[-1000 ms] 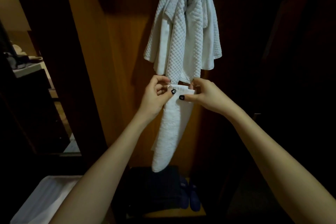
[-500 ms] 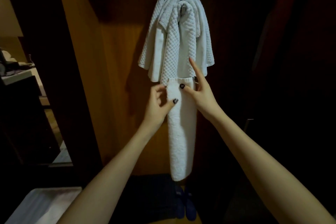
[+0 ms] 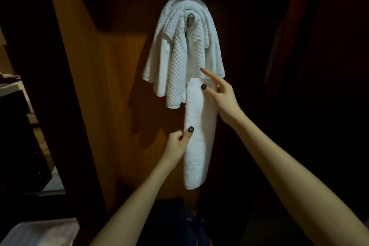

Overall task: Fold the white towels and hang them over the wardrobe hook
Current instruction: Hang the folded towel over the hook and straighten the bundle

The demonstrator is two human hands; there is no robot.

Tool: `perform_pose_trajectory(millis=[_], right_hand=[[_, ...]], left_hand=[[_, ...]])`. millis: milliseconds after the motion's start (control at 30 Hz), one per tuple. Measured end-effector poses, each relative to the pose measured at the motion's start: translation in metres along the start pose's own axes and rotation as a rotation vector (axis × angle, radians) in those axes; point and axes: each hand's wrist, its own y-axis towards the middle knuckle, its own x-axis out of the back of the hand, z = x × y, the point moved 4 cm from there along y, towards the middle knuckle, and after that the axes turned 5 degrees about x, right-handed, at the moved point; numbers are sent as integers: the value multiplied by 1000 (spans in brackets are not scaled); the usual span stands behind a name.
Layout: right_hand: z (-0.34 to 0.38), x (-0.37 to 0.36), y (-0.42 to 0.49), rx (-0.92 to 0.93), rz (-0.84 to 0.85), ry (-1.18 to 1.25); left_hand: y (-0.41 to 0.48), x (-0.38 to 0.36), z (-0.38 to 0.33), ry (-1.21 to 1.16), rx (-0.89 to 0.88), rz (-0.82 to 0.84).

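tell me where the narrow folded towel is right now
In the head view the narrow folded towel hangs upright at centre frame, just below the waffle towels draped over the hook, with the right hand at its top and the left hand pinching its left edge.

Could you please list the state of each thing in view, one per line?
Waffle towel: draped over the hook, hanging.
Hook: mostly covered, only its metal tip shows.
Folded towel: held upright as a narrow strip, not yet hung.
Left hand: pinching the strip's left edge, midway down.
Right hand: thumb pressed on the strip's top, index finger extended.
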Motion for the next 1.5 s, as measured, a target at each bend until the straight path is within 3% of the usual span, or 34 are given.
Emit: perform_pose_trajectory(millis=[200,433,800,933,1067,1233,1500], right_hand=[[-2,11,7,-32,9,28],[-12,22,7,-76,29,115],[-18,29,17,-141,-59,259],[-28,29,22,-141,-129,205],[-30,30,25,-140,-254,193],[-33,35,28,-145,-319,260],[-28,50,29,-162,-231,346]], left_hand=[[6,17,-2,-134,40,90],[6,29,-12,-9,-33,151],[4,28,-19,-51,-91,152],[7,24,-16,80,-87,168],[10,17,3,301,-76,28],[8,17,11,128,-56,-100],[14,14,13,-19,12,105]])
